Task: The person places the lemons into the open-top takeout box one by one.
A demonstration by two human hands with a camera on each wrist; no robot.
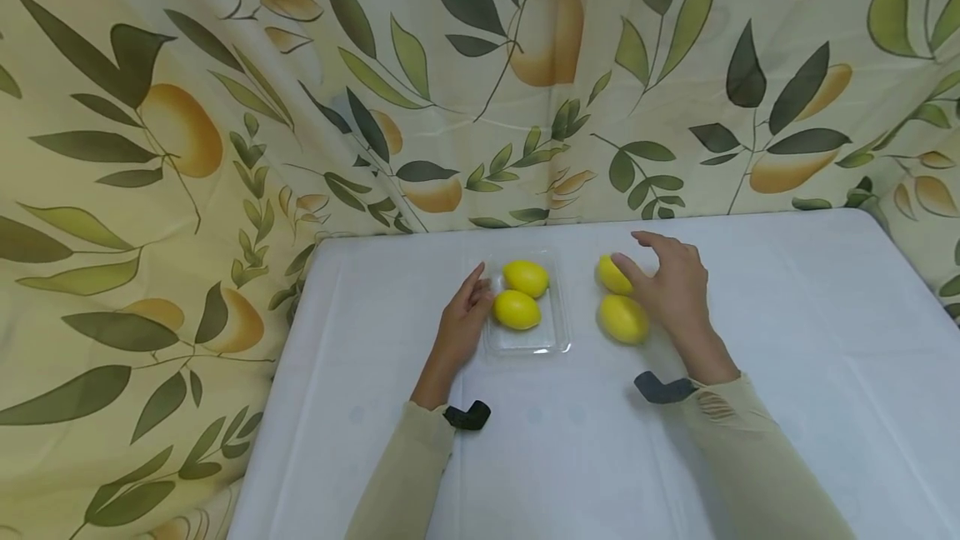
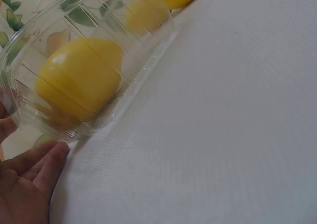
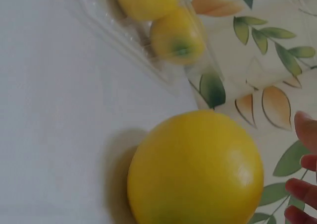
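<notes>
A clear plastic box (image 1: pixel 527 349) holds two yellow lemons, one (image 1: pixel 526 277) behind the other (image 1: pixel 517 310). At its left side is my left hand (image 1: pixel 462 322), fingers fairly straight and fingertips right at the wall. The left wrist view shows these fingertips (image 2: pixel 58 152) by the box's lower corner. To the right of the box, two more lemons lie on the cloth, a far one (image 1: pixel 613 276) and a near one (image 1: pixel 623 320). My right hand (image 1: pixel 675 286) hovers beside them, thumb and fingers spread apart with nothing between. The thumb overlaps the far lemon in the head view.
A white cloth (image 1: pixel 810 340) covers the table. Behind and to the left hangs a curtain (image 1: pixel 480 165) printed with leaves and fruit, close to the table's far edge. Dark straps (image 1: pixel 467 416) show at both wrists.
</notes>
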